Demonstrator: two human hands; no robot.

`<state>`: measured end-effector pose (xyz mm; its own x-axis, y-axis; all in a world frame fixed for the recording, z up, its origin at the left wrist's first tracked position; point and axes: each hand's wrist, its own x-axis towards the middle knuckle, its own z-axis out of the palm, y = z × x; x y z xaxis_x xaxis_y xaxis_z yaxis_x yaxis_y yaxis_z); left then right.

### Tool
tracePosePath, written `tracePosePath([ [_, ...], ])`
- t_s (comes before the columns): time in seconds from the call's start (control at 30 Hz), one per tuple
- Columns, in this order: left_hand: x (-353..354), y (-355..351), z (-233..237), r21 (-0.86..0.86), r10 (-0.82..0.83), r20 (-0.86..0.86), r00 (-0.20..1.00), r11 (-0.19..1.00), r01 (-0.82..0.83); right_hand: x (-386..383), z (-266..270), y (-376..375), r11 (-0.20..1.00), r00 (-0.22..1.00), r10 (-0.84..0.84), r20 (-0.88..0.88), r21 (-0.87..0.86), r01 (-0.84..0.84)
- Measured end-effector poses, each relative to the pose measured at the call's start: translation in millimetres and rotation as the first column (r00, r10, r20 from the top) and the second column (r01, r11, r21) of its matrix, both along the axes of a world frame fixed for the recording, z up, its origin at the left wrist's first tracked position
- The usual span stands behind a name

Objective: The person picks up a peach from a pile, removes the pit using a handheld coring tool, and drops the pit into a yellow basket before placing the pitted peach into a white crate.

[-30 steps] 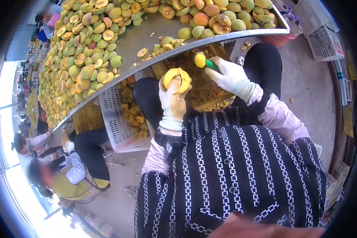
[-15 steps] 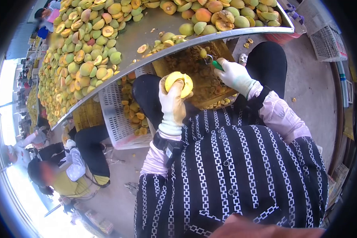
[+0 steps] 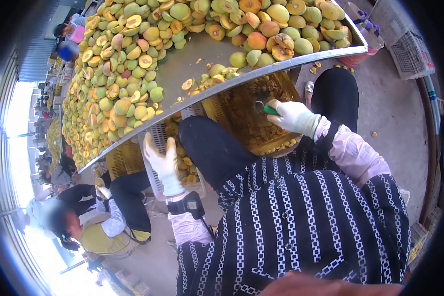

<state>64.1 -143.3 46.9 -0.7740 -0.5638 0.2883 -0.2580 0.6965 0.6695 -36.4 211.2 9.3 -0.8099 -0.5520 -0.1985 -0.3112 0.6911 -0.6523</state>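
Observation:
My left hand (image 3: 164, 163), in a white glove, hangs over the white crate (image 3: 160, 132) left of my knee. Its fingers are spread and nothing is in them. Peach halves (image 3: 187, 172) lie in that crate, partly hidden by my hand and leg. My right hand (image 3: 295, 117), also gloved, grips a pitting tool with a green handle (image 3: 271, 110) and a metal loop at its tip. The loop is above a yellow crate (image 3: 216, 109) that holds wet scraps of fruit. No fruit shows on the loop.
A metal-edged table (image 3: 222, 81) bears a large heap of peaches (image 3: 128, 64), many cut. At left a seated co-worker (image 3: 108, 232) works beside another yellow crate (image 3: 123, 160). A pinkish bucket (image 3: 360, 56) and a pale crate (image 3: 412, 56) stand at right.
My left hand has moved left and down from in front of me to the white crate, and the yellow peach has left it. A small fruit piece near the tool's loop no longer shows.

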Motion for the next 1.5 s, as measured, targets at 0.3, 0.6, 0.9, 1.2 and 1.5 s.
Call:
tracePosePath([
  [0.3, -264, 90, -13, -0.109, -0.530, 0.134, 0.838, 0.832, 0.544, -26, -29, -4, 0.958, 0.970, 0.155, 0.185, 0.210, -0.193],
  [0.6, -333, 127, -23, -0.396, -0.193, 0.553, 0.811, 0.795, 0.460, -44, -32, 15, 0.974, 0.959, 0.116, 0.260, 0.159, -0.161],
  [0.9, -219, 61, -10, 0.921, -0.076, -0.386, 0.919, 0.012, 0.388, -24, -33, 10, 0.947, 0.966, 0.231, 0.114, 0.202, -0.250],
  [1.2, -85, 101, 18, 0.698, 0.199, -0.589, 0.783, -0.363, 0.617, 11, 55, -20, 0.943, 0.931, 0.031, -0.364, -0.299, -0.148],
  [1.5, -36, 150, 50, -0.074, -0.441, -0.468, 0.765, 0.883, 0.464, 44, 113, -36, 0.947, 0.834, -0.013, -0.551, -0.276, -0.167],
])
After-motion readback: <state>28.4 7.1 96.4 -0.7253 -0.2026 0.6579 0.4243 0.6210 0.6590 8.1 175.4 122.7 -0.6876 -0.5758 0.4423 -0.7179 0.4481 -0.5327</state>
